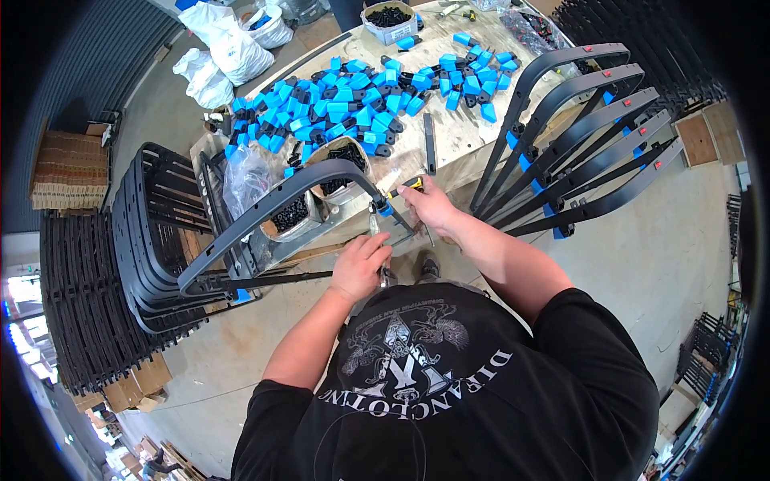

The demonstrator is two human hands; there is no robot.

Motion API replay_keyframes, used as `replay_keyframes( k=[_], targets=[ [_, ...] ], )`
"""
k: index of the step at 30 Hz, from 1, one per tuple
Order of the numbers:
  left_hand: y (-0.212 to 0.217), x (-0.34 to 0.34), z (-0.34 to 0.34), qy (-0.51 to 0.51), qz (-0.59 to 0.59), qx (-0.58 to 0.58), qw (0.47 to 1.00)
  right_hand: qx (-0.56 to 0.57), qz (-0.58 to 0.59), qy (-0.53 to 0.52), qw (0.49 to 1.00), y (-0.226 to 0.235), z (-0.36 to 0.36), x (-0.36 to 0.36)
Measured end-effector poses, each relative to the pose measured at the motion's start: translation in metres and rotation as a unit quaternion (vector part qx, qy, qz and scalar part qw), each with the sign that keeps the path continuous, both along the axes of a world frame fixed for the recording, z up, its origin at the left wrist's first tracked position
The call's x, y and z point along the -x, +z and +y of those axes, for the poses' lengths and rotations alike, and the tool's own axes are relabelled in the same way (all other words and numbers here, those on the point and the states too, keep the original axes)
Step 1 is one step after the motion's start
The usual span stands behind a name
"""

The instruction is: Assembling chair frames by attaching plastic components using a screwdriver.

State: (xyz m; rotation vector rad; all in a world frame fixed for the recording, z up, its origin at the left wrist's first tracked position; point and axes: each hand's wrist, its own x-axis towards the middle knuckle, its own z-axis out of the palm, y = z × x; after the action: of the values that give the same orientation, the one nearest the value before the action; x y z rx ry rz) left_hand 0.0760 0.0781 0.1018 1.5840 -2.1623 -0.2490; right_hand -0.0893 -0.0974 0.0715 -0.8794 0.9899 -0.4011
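Note:
My left hand [361, 266] is closed round a silver metal hand tool [374, 220], whose upper end comes close to a blue end piece [385, 209] on a black curved frame [277, 198]. Its exact kind is hard to make out. In my right hand [434, 210], fingers wrapped, is a tool with a yellow and black handle [411, 185], held beside that same frame end. The fingers hide much of its grip. The frame arches from the left across the table's front edge, with a straight black bar [281, 280] running toward my left hand.
Many blue-and-black end pieces [341, 100] lie heaped on the wooden table [457, 148]. Boxes of small black parts [342, 156] sit at its near edge. More curved frames lean at the right [577, 152] and stand stacked at the left [132, 240]. White sacks [228, 48] rest beyond.

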Motion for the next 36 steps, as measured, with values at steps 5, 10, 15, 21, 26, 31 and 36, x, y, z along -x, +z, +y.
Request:
replay_keyframes(
  k=[5,10,15,21,26,31,36],
  targets=[
    [-0.021,-0.008,-0.023,-0.079,-0.150,-0.137,0.976,0.012,-0.004,-0.016,1.000,-0.010,0.001,0.001],
    [-0.047,-0.021,-0.045,-0.074,-0.239,-0.175,0.952,0.027,0.012,-0.003,1.000,-0.011,-0.002,-0.001],
    [-0.063,-0.028,-0.050,-0.026,-0.279,-0.230,0.932,0.104,0.117,0.055,0.986,0.000,-0.007,-0.003],
    [-0.060,-0.030,-0.050,-0.026,-0.429,-0.164,0.888,0.117,0.150,0.050,0.980,-0.005,-0.010,0.001],
    [-0.050,-0.034,-0.035,0.001,-0.378,-0.195,0.905,0.056,0.101,0.046,0.992,0.005,-0.011,0.003],
    [-0.043,-0.051,0.018,0.036,-0.200,-0.315,0.927,0.008,0.026,0.028,0.999,-0.005,-0.010,0.002],
    [-0.005,-0.049,0.023,0.165,0.229,-0.330,0.901,0.008,0.017,0.026,0.999,-0.005,-0.011,0.004]
  ],
)
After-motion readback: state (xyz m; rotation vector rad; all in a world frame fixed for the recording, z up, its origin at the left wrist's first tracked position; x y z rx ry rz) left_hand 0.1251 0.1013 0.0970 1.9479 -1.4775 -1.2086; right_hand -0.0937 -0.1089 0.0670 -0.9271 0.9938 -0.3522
